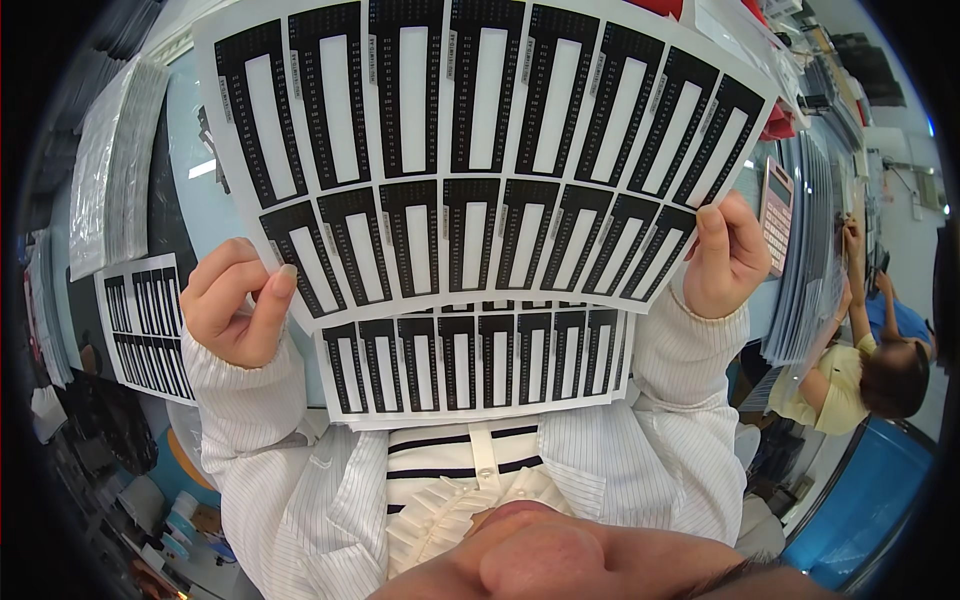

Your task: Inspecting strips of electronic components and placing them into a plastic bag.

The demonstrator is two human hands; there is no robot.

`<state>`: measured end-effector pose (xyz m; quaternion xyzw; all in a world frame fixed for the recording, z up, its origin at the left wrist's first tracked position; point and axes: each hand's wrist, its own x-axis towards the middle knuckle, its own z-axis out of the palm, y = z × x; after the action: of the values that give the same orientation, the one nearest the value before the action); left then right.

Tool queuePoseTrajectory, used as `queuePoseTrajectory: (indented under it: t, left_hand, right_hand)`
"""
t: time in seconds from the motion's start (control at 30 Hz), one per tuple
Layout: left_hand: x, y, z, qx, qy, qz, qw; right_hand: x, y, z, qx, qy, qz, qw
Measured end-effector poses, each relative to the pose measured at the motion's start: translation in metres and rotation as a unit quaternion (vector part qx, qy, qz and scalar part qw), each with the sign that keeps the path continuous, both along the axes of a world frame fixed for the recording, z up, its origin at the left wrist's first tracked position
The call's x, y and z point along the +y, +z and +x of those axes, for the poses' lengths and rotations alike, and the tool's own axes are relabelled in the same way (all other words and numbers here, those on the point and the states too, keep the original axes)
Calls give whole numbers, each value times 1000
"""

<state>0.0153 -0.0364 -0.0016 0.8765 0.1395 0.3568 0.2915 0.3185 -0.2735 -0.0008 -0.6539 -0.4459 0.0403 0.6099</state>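
Note:
A large white sheet (490, 110) printed with two rows of black panels, each with a white strip down its middle, is held up in front of me. My left hand (238, 305) pinches its lower left corner between thumb and fingers. Over at the lower right corner, my right hand (730, 255) grips the sheet the same way, thumb on the printed face. Below the raised sheet lies a stack of similar printed sheets (472, 365), close to my body and partly covered by it.
Left are a plastic-wrapped stack (120, 165) and another printed sheet (145, 325). On the right are a pink calculator (776, 215) and a pile of thin greyish sheets (805, 270). Beyond it, a person in yellow (838, 385) and a person in blue (900, 315) sit near a blue surface (850, 500).

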Motion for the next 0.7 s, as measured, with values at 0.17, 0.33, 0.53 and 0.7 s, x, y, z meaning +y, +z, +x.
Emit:
queuePoseTrajectory:
  t: [0.17, 0.33, 0.53, 0.7]
  left_hand:
    - [0, 0, 0, -2, 0, 2, 1000]
    - [1, -1, 0, -6, 0, 6, 1000]
    - [1, 0, 0, -9, -12, 5, 1000]
    - [2, -2, 0, -12, -15, 6, 1000]
  right_hand:
    - [0, 0, 1, -2, 3, 4, 1000]
    - [0, 0, 0, -1, 4, 2, 1000]
    - [0, 0, 0, 3, 8, -1, 1000]
    - [-2, -3, 0, 14, 12, -2, 1000]
